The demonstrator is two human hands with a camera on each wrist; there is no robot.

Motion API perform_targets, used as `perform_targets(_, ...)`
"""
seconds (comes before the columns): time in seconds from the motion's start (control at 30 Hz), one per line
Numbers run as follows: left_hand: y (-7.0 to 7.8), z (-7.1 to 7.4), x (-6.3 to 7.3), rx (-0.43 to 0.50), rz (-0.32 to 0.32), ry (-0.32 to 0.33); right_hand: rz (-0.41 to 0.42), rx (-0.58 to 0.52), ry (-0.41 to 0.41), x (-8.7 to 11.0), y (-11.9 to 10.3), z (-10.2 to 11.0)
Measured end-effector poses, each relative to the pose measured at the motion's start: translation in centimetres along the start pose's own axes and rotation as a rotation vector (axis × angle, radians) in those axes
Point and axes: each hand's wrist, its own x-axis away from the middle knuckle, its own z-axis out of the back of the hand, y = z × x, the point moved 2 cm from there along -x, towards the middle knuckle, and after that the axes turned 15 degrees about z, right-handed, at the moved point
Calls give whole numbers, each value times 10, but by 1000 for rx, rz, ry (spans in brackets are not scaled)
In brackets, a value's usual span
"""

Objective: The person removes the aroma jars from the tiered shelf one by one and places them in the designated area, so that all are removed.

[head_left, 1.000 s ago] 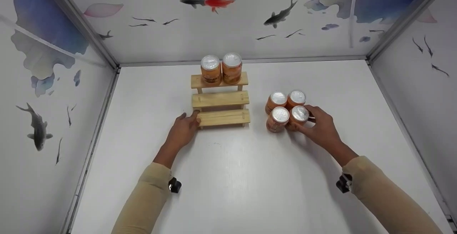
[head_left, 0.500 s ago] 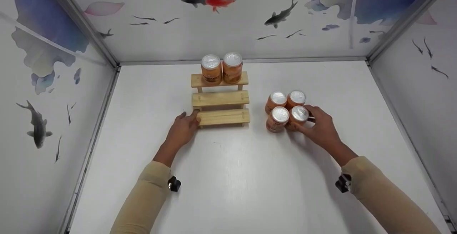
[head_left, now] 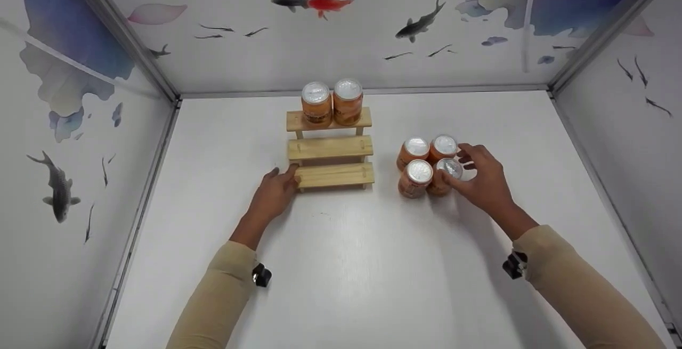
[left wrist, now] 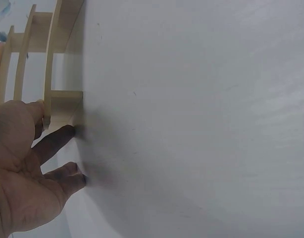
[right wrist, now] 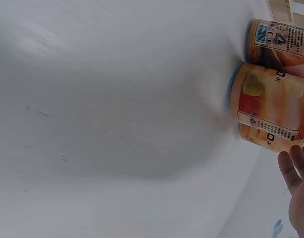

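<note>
A three-tier wooden rack [head_left: 331, 175] stands left of the middle of the table. My left hand [head_left: 272, 195] pinches the left end of its lowest board; in the left wrist view, thumb and forefinger meet around that board end while the other fingers [left wrist: 68, 184] reach toward the table. Several orange-labelled cans with silver lids stand in a tight cluster to the right. Around the front right can [head_left: 440, 183] my right hand [head_left: 486, 181] is spread, the thumb over its lid edge and the fingertips near the back right can [head_left: 444, 146]. Whether they touch cannot be told.
Two more of these cans, a left one [head_left: 316, 105] and a right one [head_left: 348, 103], stand side by side on the rack's top board. White printed panels [head_left: 367, 66] enclose the white table [head_left: 373, 274] at the back and both sides.
My right hand has loosened from the front right can, its fingers spreading and shifting back toward the can behind. My left hand and the rack stay in place.
</note>
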Motion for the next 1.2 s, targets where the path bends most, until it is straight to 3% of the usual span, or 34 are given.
perform_targets(0.03, -6, -3, -6, 3, -10, 3, 7, 11, 7, -3, -1, 0)
perform_targets(0.1, -5, -2, -5, 7, -6, 4, 17, 25, 17, -9, -3, 1)
perform_targets(0.27, 21, 12, 20, -30, 54, -9, 44, 28, 18, -25, -10, -1)
perform_targets(0.43, 18, 11, 18, -43, 50, -6, 78, 8, 15, -40, -18, -5)
perform_targets(0.67, -10, -5, -10, -14, -29, 12, 90, 5, -17, -59, -28, -14)
perform_targets(0.77, -15, -8, -16, -8, -54, 30, 82, -11, -32, -66, -33, -17)
perform_targets(0.87, -9, -4, -10, -13, -63, 49, 74, -20, -45, -75, -37, -20)
perform_targets(1.07, 16, 11, 17, -21, 6, 9, 70, -32, -63, -92, -48, -27)
perform_targets(1.2, 18, 11, 17, -19, 24, -4, 60, -40, -84, -101, -55, -34)
